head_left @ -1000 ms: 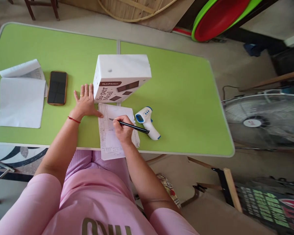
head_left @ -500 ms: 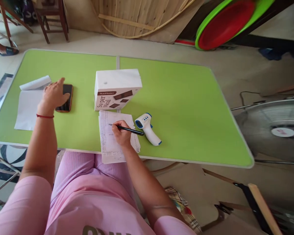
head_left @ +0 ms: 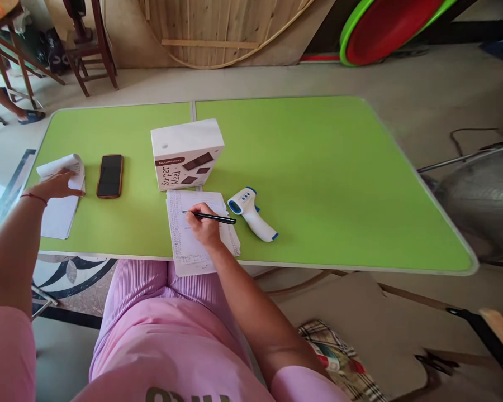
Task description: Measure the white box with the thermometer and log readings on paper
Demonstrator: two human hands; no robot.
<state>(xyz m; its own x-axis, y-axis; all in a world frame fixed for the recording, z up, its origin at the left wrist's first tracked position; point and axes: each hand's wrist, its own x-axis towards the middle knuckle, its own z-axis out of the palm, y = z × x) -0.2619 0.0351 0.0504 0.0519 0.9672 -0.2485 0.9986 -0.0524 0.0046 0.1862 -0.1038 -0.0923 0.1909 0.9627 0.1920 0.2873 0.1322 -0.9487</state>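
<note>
My left hand point(head_left: 59, 185) rests on a notepad point(head_left: 59, 216) with a curled-over top page, at the table's left end. Its thumb and fingers are apart, and it grips nothing that I can see. In my right hand point(head_left: 205, 226) a black pen point(head_left: 218, 219) is pinched, its tip pointing left over handwritten sheets point(head_left: 184, 237). Those sheets overhang the near table edge slightly. Close by on the right lies a white and blue infrared thermometer point(head_left: 254, 215). A phone in an orange case point(head_left: 110, 177) lies between the notepad and a white "Super Meal" box point(head_left: 188, 159).
The green folding table point(head_left: 339, 184) has a pale metal rim and a centre seam. A fan point(head_left: 486, 195) stands beyond its right end. Behind are a wooden chair point(head_left: 90, 50) and a red and green round object point(head_left: 389, 28). Another person's foot point(head_left: 27, 116) shows at far left.
My left hand has gone from beside the phone leftward onto the notepad, uncovering the phone. My right hand still holds the pen over the sheets. The whole view has shifted and tilted a little.
</note>
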